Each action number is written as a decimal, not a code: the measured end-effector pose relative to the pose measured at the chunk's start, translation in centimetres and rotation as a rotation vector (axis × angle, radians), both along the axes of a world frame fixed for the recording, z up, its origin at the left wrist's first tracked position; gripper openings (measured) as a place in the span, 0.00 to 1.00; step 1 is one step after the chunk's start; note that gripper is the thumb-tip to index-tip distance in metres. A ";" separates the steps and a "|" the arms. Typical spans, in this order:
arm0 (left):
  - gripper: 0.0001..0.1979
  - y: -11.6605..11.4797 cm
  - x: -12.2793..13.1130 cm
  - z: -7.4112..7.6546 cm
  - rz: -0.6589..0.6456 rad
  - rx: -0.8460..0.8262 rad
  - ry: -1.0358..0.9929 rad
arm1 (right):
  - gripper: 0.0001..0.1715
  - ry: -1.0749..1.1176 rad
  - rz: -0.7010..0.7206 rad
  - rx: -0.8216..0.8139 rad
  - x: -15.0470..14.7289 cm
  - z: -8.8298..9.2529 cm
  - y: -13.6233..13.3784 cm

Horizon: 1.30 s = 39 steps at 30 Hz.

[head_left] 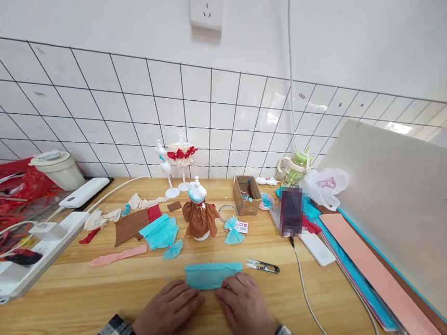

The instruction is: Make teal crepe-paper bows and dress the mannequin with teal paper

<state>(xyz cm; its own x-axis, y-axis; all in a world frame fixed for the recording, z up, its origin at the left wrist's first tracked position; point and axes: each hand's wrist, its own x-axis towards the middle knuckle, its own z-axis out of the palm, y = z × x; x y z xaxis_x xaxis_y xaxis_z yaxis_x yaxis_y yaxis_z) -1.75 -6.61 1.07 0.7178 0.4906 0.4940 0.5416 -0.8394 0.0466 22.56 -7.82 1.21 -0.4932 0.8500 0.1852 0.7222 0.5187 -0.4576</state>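
A strip of light blue crepe paper [212, 275] lies flat on the wooden table in front of me. My left hand [172, 309] has its fingers drawn together at the lower left edge of the strip. At the lower right edge, my right hand [246, 305] is closed with fingertips and thumb on the paper. Small thread snips [263, 266] rest just right of the strip. Behind it stands a small dress form [199, 212] in a brown gathered skirt. A blue paper bow [234, 232] and crumpled blue paper [161, 232] lie nearby.
Two white doll stands [184, 174], a cardboard box [246, 194] and a green-lidded bottle [296, 166] are at the back. Paper scraps [131, 227] and a power strip [44, 251] lie left. Stacked coloured sheets [379, 269] and a cable [313, 305] are right.
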 end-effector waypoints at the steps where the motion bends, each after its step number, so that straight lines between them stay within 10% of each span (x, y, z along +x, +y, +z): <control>1: 0.13 0.1 0.1 0.1 0.022 -0.017 0.037 | 0.12 -0.024 0.003 -0.001 0.0 0.0 0.0; 8: 0.11 1.3 0.3 -0.3 0.193 -0.288 0.146 | 0.13 -0.089 -0.066 -0.120 -0.5 0.6 0.7; 14: 0.11 2.2 0.1 -1.8 0.153 -0.164 0.046 | 0.14 -0.110 -0.103 -0.121 -0.7 1.2 1.1; 24: 0.12 1.1 -0.7 2.1 0.256 -0.220 -0.116 | 0.07 -0.049 -0.098 -0.083 -0.9 2.4 1.6; 29: 0.25 6.1 -4.0 5.8 0.458 -0.466 -0.457 | 0.09 0.125 -0.100 -0.243 0.4 6.1 2.8; 35: 0.44 15.3 -2.1 10.3 0.155 -0.803 -0.569 | 0.09 0.319 -0.035 -0.236 -0.2 10.6 3.9; 39: 0.28 16.7 0.6 10.6 0.052 -0.930 -0.659 | 0.09 0.267 -0.068 -0.259 -0.4 12.0 4.0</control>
